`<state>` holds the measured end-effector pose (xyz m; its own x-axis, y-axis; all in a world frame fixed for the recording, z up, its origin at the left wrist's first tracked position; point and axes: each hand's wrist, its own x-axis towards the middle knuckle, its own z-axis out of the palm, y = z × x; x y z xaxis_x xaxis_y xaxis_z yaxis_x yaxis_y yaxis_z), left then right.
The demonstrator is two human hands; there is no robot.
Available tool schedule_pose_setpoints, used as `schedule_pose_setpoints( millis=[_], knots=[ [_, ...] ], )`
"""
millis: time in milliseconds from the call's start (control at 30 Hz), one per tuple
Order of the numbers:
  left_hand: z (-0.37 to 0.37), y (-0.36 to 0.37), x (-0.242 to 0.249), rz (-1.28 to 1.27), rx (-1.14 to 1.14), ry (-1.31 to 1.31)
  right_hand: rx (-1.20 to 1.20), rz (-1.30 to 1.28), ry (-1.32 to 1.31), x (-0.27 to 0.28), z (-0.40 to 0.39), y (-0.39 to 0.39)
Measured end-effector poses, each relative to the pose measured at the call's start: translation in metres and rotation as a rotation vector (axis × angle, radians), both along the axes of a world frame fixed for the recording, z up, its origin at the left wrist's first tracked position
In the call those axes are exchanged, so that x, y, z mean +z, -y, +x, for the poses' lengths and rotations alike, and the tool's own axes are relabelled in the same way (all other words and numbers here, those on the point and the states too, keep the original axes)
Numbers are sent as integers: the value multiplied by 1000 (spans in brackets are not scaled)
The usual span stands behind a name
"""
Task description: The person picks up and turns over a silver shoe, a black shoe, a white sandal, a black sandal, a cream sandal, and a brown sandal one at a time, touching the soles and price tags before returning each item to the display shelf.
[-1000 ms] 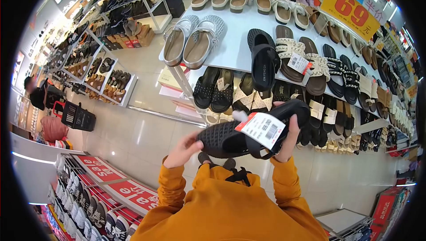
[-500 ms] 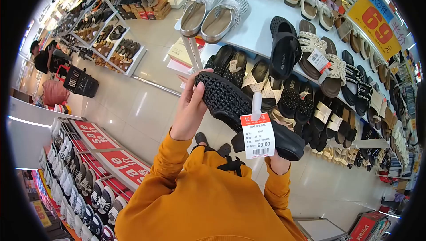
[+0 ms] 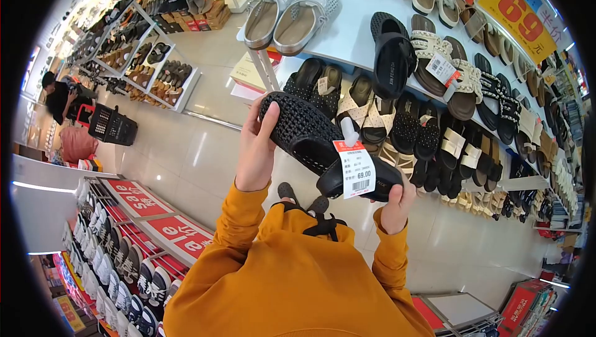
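A black woven-toe shoe is held up in front of my chest, between both hands. My left hand grips the toe end, its thumb lying over the weave. At the heel end, my right hand pinches the edge, thumb on top. From the shoe hangs a white-and-red price tag reading 69.00, on a white plastic fastener; it covers part of the shoe's middle. A similar black shoe rests on the white display table just beyond.
Silver shoes stand at the table's near corner, with beaded sandals farther right. Several sandals fill the shelf below. A red sale rack of sneakers is at left. Farther off are a person and a black basket.
The shoe has turned and shifted a little left, so its insole at the heel end now shows. My right hand has come into clearer view, its thumb on the heel edge.
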<state>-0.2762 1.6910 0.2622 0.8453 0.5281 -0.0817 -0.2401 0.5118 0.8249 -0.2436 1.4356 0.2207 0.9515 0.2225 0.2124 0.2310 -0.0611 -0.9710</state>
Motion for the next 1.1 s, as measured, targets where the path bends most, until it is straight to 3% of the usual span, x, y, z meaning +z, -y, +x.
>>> schedule_pose_setpoints(
  millis=[367,467,533,633,767,867,933,1100],
  knots=[
    [-15,-8,15,29,1,130,-8,-57,151,11,-5,-24],
    [-12,7,27,-74,-30,344,100,0,-63,7,-5,-29],
    [-14,10,19,-81,-74,461,257,186,-578,-15,-10,-23],
    [-24,13,17,296,-228,579,293,282,-568,-43,-5,-18],
    [-20,15,27,605,-420,738,276,-120,-145,-77,2,-5],
    [-11,42,22,94,-138,663,-93,58,-98,-41,-11,-23],
    [1,40,29,-292,12,352,-287,-35,207,-11,-19,-30],
    [31,19,2,-599,-299,154,-289,-127,308,-3,-34,-20]
  ],
)
